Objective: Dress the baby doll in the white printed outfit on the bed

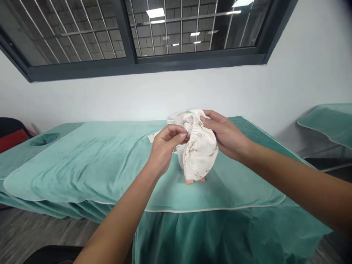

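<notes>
A white cloth garment (pixel 202 150) with a small print and a gathered elastic edge is held up above the bed. My left hand (pixel 165 145) pinches at its gathered opening, thumb and forefinger together. On the other side, my right hand (pixel 224 132) grips the upper edge, thumb in front and the remaining fingers partly hidden behind the fabric. Two small orange-pink tips (pixel 189 182) poke out beneath the cloth; I cannot tell what they belong to. A white flap (pixel 154 136) shows behind my left hand.
A bed with a green velvety cover (pixel 90 165) stretches along the white wall (pixel 137 95), with a face hole (pixel 45 139) at its left end. Above is a dark-framed window (pixel 148 64) with bars. Another green-covered surface (pixel 330 121) stands at right, and a red and black item (pixel 13 141) at left.
</notes>
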A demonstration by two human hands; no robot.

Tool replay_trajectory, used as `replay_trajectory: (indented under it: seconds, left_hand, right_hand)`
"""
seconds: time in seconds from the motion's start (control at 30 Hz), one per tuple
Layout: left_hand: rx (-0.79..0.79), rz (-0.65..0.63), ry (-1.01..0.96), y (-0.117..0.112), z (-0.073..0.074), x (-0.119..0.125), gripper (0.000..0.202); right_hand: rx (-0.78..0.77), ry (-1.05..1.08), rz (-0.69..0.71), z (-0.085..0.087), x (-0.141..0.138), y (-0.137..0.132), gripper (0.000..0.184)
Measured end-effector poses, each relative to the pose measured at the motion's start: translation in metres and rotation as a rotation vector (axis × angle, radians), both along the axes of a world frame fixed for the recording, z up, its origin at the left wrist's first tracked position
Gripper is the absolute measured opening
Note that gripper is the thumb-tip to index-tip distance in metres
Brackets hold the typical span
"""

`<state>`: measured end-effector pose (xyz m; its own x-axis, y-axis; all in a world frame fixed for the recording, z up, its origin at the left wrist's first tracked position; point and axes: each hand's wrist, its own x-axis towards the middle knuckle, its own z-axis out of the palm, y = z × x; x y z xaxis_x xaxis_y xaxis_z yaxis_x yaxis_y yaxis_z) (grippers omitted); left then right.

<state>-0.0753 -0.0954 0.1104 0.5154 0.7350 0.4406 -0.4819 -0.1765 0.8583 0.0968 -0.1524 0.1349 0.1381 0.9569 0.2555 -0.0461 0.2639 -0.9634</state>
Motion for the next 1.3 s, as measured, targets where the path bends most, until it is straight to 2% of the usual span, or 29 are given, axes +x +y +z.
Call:
replay_trajectory:
  seconds: [0.13, 0.23, 0.3, 0.47, 0.77, 0.97, 1.3]
  left_hand:
    - [-0.089, 0.006, -0.035, -0.006, -0.003, 0.007, 0.01]
    - [-0.185, 0.003, -0.063, -0.012, -0.005, 0.013, 0.014]
    - [-0.228, -0.005, -0.087, -0.015, -0.007, 0.016, 0.015]
    - [-0.241, 0.006, -0.076, -0.013, -0.009, 0.016, 0.018]
    - [-0.231, 0.015, -0.056, -0.011, -0.008, 0.017, 0.021]
    - [-0.167, 0.101, -0.047, -0.009, -0.014, 0.022, 0.023]
    - [-0.025, 0.277, -0.034, -0.005, -0.026, 0.034, 0.016]
  right_hand:
    - [0.185, -0.271, -0.207, -0.001, -0.005, -0.003, 0.046]
    - [0.353, -0.481, -0.333, -0.003, -0.011, -0.008, 0.029]
    - [0.407, -0.55, -0.344, -0.005, -0.014, -0.012, 0.021]
    - [0.43, -0.639, -0.29, -0.008, -0.013, -0.016, 0.02]
    - [0.427, -0.648, -0.222, -0.012, -0.005, -0.014, 0.019]
    - [0.399, -0.559, -0.27, -0.014, -0.01, -0.014, 0.012]
    - [0.237, -0.389, -0.318, -0.02, -0.012, -0.012, 0.007]
